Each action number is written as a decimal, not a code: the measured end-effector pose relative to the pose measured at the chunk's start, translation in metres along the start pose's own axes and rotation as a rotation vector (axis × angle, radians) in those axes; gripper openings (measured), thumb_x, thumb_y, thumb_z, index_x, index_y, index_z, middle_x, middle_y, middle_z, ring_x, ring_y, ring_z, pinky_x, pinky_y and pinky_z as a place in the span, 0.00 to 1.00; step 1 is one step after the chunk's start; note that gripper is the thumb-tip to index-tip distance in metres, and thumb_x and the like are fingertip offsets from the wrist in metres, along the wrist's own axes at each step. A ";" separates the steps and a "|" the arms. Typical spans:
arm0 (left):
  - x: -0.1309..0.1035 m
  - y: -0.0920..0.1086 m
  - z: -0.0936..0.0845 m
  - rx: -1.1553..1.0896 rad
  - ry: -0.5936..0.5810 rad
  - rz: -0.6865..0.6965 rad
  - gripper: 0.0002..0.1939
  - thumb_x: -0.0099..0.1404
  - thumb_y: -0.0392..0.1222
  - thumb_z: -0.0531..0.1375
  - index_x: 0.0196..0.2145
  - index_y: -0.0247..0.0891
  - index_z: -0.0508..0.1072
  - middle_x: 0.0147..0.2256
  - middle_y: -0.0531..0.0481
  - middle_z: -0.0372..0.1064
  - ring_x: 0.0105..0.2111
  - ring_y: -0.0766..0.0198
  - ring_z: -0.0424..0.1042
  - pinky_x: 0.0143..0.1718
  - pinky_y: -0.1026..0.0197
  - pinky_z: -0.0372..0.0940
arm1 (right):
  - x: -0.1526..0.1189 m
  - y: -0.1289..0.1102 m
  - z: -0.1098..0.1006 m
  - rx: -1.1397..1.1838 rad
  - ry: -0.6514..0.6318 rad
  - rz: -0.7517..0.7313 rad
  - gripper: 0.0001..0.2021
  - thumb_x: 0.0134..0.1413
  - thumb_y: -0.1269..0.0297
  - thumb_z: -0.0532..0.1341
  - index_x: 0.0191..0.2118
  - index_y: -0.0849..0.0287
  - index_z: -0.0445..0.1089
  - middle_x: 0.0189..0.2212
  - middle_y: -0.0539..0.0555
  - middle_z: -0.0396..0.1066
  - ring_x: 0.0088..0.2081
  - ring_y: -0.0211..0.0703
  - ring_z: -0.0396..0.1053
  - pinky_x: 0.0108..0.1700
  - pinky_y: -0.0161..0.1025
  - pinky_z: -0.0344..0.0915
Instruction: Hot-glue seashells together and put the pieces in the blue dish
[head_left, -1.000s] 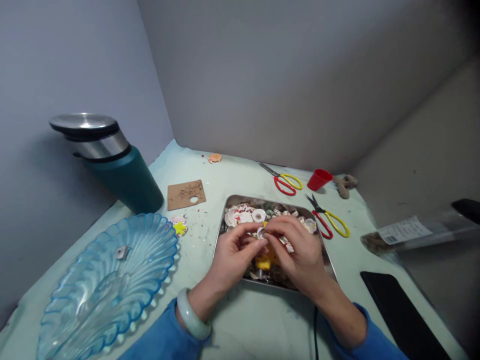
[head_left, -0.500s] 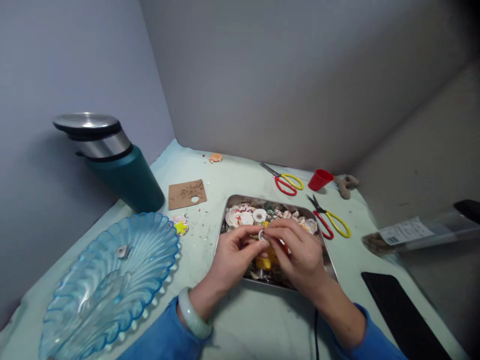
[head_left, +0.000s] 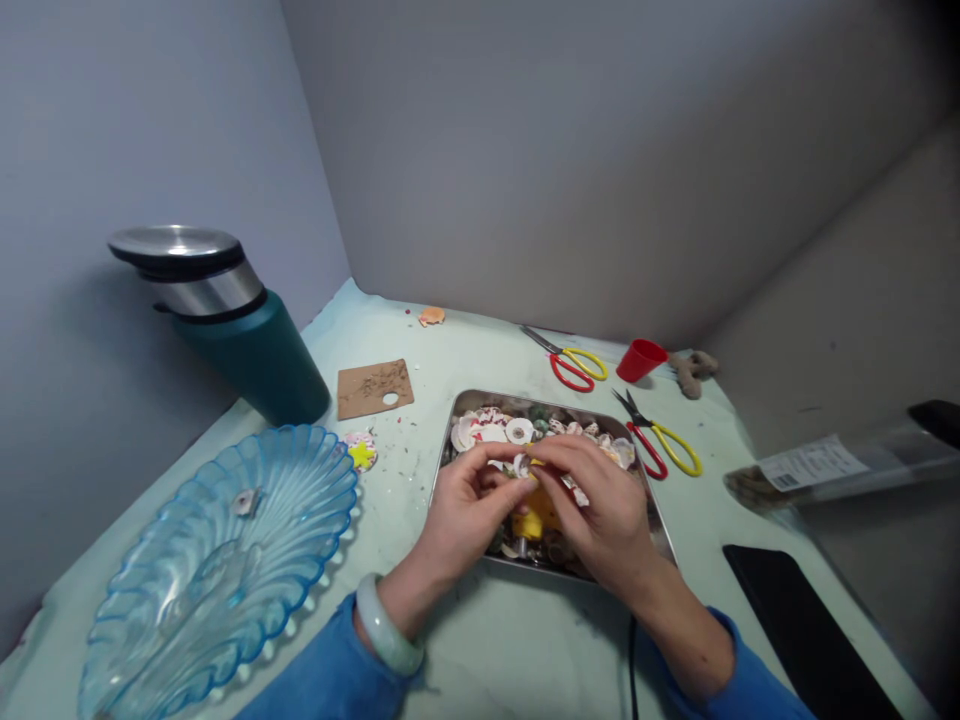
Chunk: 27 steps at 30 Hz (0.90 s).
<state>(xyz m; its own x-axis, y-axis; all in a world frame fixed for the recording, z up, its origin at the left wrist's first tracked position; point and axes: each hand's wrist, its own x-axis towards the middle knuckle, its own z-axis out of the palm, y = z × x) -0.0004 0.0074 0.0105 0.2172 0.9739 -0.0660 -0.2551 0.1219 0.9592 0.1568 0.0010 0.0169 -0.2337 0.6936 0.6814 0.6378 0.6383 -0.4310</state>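
Both hands meet over a metal tray (head_left: 444, 440) filled with shells and small pieces. My left hand (head_left: 471, 500) pinches a small whitish piece (head_left: 520, 464) between thumb and fingers. Touching the same piece from the other side is my right hand (head_left: 600, 500), its fingertips pressed together. What exactly the piece is stays too small to tell. Beneath the hands a yellow object (head_left: 529, 524) lies in the tray, partly covered by them. A white disc (head_left: 519, 431) rests among the shells just beyond the fingers.
A blue glass shell dish (head_left: 225, 580) and a teal bottle (head_left: 262, 350) stand left, near a brown card (head_left: 373, 388). Behind and right are scissors (head_left: 574, 370), more scissors (head_left: 660, 440), a red cup (head_left: 640, 360), a plastic bag (head_left: 840, 465) and a black flat object (head_left: 810, 630).
The fingers have shifted slightly around the small piece, which shows at a different angle. Both hands otherwise stay in nearly the same place.
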 end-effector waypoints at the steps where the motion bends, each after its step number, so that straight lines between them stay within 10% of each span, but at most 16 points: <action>1: 0.000 -0.001 0.000 0.010 0.000 0.005 0.16 0.53 0.40 0.67 0.40 0.34 0.73 0.20 0.56 0.69 0.22 0.68 0.70 0.28 0.66 0.67 | 0.000 0.000 0.000 0.003 -0.005 0.001 0.11 0.57 0.77 0.57 0.42 0.57 0.71 0.38 0.58 0.74 0.41 0.46 0.73 0.44 0.45 0.72; 27: 0.000 -0.003 -0.002 0.062 0.054 0.026 0.15 0.53 0.40 0.67 0.39 0.33 0.78 0.20 0.53 0.71 0.21 0.67 0.70 0.27 0.65 0.68 | 0.003 -0.003 -0.001 -0.178 0.025 -0.169 0.11 0.58 0.76 0.55 0.37 0.57 0.74 0.33 0.58 0.76 0.34 0.45 0.73 0.36 0.41 0.71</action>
<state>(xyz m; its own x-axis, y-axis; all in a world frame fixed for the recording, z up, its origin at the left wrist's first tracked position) -0.0012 0.0073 0.0069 0.1597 0.9857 -0.0539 -0.2007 0.0859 0.9759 0.1551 0.0007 0.0203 -0.3309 0.5723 0.7503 0.7108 0.6742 -0.2007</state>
